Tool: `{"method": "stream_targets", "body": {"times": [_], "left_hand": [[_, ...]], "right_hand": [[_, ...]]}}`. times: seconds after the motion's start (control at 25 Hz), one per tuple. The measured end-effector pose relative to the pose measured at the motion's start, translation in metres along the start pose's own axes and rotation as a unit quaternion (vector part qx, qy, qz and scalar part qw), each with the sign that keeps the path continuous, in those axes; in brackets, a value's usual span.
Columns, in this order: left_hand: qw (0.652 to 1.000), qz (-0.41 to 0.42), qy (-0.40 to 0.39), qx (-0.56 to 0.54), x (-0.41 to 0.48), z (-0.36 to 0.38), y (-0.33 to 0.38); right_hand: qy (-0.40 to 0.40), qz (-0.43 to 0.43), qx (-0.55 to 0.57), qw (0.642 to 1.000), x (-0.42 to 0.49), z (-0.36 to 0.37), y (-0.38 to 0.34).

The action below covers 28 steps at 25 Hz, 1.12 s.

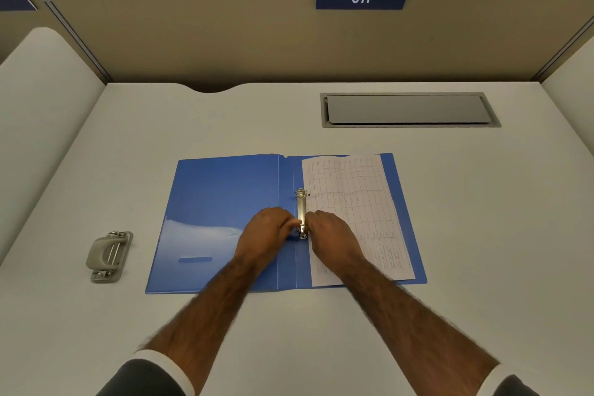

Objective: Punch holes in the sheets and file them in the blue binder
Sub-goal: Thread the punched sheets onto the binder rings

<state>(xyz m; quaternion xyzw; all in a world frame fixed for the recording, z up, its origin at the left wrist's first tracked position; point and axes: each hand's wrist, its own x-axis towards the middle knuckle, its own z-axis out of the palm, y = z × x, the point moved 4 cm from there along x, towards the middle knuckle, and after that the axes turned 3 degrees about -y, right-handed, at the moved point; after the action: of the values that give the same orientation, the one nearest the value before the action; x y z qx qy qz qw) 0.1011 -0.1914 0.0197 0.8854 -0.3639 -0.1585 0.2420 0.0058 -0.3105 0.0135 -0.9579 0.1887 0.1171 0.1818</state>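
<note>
Within the blue binder [218, 196], left hand [266, 231] and right hand [329, 233] pinch the ring mechanism [301, 207]; sheets [356, 202] appear punched, filing unfinished.

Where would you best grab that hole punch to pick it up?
Probably from above, across the middle of the punch: it sits flat on the desk, base down, with its long sides free. The left hand is nearer, though it's busy at the rings.

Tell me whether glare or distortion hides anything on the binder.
Head view: pale glare washes the left cover of the blue binder, hiding nothing; the wide-angle lens bows the desk edges; print on the sheet is too soft to read.
</note>
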Motion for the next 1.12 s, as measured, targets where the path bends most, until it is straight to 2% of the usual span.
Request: {"method": "stream_targets", "body": {"times": [0.04,0.12,0.16,0.2,0.28,0.44,0.56,0.76,0.92,1.12], "left_hand": [[0.999,-0.011,0.028,-0.041,0.005,-0.009,-0.002],[0.996,-0.029,0.048,-0.075,0.019,-0.02,-0.003],[0.997,-0.017,0.023,-0.071,0.026,-0.02,0.0],[0.998,0.005,-0.014,-0.054,0.029,-0.017,0.003],[0.997,0.042,-0.07,-0.009,0.021,-0.011,0.003],[0.994,0.078,-0.075,0.01,0.001,-0.001,-0.004],[0.995,0.063,-0.051,0.056,0.004,0.011,-0.001],[0.992,0.087,-0.011,0.095,-0.004,0.023,-0.003],[0.989,0.084,0.021,0.118,-0.006,0.022,-0.001],[0.989,0.056,0.081,0.109,-0.016,0.02,0.002]], "right_hand": [[0.013,0.057,-0.02,0.998,0.001,-0.007,0.007],[0.015,0.009,0.01,1.0,0.009,-0.005,-0.002],[-0.042,-0.024,0.003,0.999,0.01,-0.005,-0.01],[-0.061,-0.044,0.022,0.997,0.008,-0.007,-0.012],[-0.035,-0.041,0.019,0.998,0.011,-0.013,-0.009],[-0.033,-0.038,0.028,0.998,0.007,-0.012,-0.013],[-0.043,-0.038,0.052,0.997,0.004,-0.013,-0.009],[-0.055,-0.018,0.058,0.997,0.0,-0.016,-0.01],[-0.095,-0.01,0.061,0.994,-0.007,-0.021,-0.011],[-0.075,0.022,0.113,0.991,-0.012,-0.019,-0.004]]}}
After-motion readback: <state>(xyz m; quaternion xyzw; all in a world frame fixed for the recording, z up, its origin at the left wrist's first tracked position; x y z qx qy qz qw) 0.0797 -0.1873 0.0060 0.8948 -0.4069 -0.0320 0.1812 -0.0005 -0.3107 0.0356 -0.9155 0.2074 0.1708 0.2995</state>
